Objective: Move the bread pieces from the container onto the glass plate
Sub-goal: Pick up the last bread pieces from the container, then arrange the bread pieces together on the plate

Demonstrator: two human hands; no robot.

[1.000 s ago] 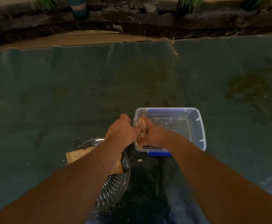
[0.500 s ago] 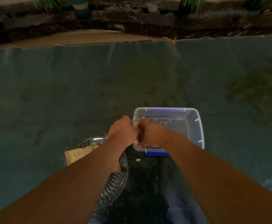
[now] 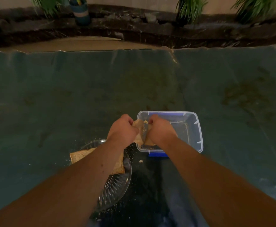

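A clear plastic container [image 3: 198, 128] with blue trim sits on the dark green cover. Over its left end, my left hand [image 3: 122, 131] and my right hand [image 3: 161, 131] both grip a slice of bread [image 3: 139, 128], which is splitting down the middle between them. Left of the container lies a ribbed glass plate [image 3: 117, 182], partly under my left forearm. A bread piece [image 3: 80, 156] rests on that plate, with another corner showing at its right side. Apart from crumbs, the container's visible floor looks bare.
Crumbs are scattered on the cover around the plate and container, with one larger crumb [image 3: 140, 161] between them. Beyond the cover's far edge run a stone ledge, a striped pot [image 3: 81, 12] and several green plants.
Both hands have lifted the bread slice a little above the container's left end and pulled apart, so the slice now shows a tear between them.
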